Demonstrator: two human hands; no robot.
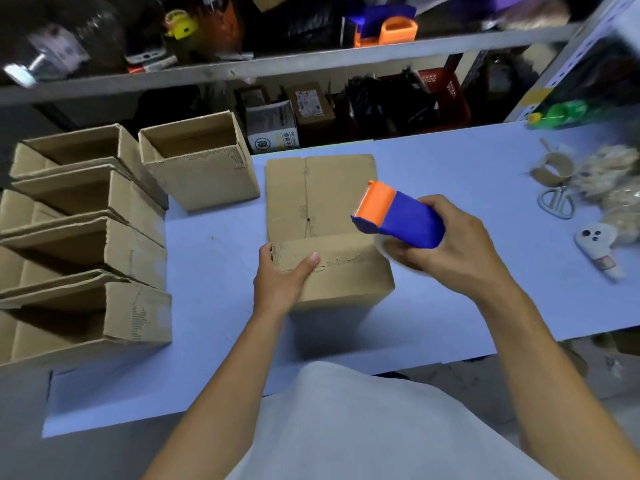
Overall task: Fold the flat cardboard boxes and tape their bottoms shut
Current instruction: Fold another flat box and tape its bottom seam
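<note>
A pale blue counter runs beneath grey metal shelving crowded with dark, blurred clutter. At the centre stands a cardboard box, one flap lying open toward the far side. The left hand grips its near-left corner; the right hand is closed around a blue and orange tape dispenser above the box. Folded boxes (open tops up) crowd the left side. Scissors lie far right.
</note>
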